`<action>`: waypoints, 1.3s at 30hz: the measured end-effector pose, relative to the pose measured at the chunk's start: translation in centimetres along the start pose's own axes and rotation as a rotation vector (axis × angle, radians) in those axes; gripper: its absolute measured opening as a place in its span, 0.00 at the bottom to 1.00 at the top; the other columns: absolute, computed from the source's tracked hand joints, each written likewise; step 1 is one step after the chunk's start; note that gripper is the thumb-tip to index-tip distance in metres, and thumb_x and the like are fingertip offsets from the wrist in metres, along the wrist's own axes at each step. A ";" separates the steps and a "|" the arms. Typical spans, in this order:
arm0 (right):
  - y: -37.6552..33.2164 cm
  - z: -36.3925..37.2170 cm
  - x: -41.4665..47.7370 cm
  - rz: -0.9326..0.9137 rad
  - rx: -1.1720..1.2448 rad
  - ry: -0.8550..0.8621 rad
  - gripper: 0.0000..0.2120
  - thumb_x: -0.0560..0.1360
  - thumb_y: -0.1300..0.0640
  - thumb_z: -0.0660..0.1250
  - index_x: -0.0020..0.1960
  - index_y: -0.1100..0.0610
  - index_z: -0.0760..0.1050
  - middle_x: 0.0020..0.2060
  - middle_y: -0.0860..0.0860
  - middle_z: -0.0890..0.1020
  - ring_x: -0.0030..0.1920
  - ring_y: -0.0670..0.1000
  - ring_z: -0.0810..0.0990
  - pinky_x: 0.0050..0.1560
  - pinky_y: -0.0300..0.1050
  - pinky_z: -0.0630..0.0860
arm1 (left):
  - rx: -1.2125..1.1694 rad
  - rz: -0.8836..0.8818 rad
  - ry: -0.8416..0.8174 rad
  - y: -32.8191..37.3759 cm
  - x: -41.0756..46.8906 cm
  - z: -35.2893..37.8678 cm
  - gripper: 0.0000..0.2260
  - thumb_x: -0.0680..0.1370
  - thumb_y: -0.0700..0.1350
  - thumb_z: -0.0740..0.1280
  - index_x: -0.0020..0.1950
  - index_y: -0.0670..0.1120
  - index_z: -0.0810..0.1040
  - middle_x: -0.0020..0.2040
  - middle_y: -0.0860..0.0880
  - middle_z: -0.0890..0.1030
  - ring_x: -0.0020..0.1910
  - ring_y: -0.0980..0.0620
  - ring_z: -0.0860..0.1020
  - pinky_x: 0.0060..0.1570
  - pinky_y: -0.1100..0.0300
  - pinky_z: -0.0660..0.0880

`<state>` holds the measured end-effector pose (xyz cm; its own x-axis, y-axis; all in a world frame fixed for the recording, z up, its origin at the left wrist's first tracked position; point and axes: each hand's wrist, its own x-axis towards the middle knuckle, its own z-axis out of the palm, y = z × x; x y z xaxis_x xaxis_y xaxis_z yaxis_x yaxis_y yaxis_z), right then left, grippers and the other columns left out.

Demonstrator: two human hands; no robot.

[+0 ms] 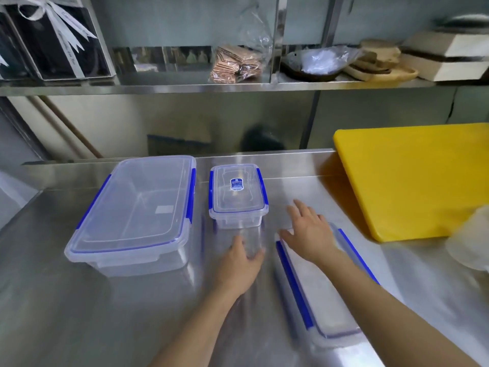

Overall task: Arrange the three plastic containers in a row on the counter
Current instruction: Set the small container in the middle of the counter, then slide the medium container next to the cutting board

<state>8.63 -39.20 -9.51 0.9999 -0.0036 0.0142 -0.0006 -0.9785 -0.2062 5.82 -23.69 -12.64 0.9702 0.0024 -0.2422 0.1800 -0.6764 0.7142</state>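
Note:
Three clear plastic containers with blue lid clips stand on the steel counter (79,300). The large container (137,213) is at the left. The small container (238,192), with a blue label on its lid, is just right of it. My left hand (238,263) is at its near end, thumb and fingers curled around the clear base. The third container (320,292), long and blurred, lies at an angle to the right and closer to me. My right hand (309,231) is spread flat over its far end, fingers apart.
A thick yellow cutting board (412,181) lies at the back right, close to the third container. A white rounded object (471,239) sits at the right edge. A steel shelf (238,87) above the counter holds bags, boxes and wrapped items.

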 end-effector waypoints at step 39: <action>10.1 -0.8 1.1 0.327 0.859 0.150 0.22 0.76 0.59 0.64 0.67 0.59 0.61 0.62 0.56 0.73 0.52 0.48 0.70 0.49 0.42 0.70 | -0.562 -0.018 0.048 7.4 2.4 7.9 0.11 0.76 0.43 0.67 0.54 0.48 0.67 0.57 0.44 0.79 0.52 0.46 0.78 0.57 0.49 0.75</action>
<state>9.75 -49.28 -10.83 0.9395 -0.3375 -0.0580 -0.2107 -0.4361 -0.8749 8.22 -34.49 -13.17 0.9700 0.0526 -0.2372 0.2428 -0.1795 0.9533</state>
